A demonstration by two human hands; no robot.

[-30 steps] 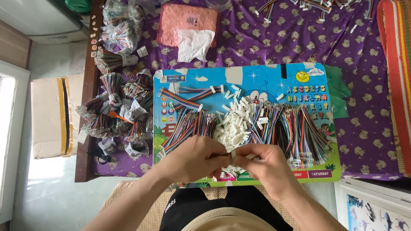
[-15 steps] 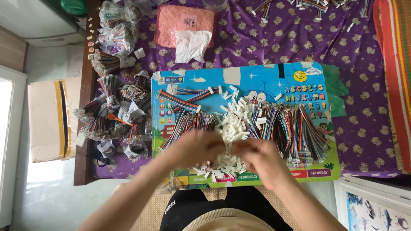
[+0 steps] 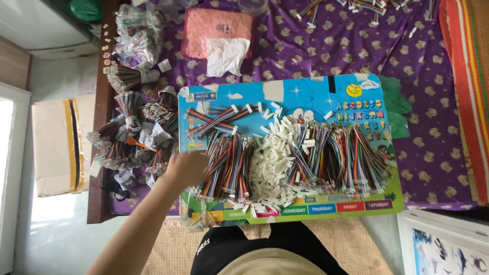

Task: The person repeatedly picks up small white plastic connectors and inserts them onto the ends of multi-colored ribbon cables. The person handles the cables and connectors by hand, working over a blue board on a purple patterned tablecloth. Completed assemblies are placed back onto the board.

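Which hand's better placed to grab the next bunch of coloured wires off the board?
Left, probably. The left hand rests at the edge of the coloured wire bundles on the blue board. The right hand is out of view.

Multicoloured wire bundle (image 3: 229,165) flat on board

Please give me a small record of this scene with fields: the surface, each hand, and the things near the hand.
Surface: blue board on a purple cloth
Left hand: left hand at the board's left edge, touching a wire bundle; grip not clear
Right hand: not in view
Middle of board: pile of white connectors
Right of pile: more coloured wires
Left of board: bagged wire bundles
Top: pink packet
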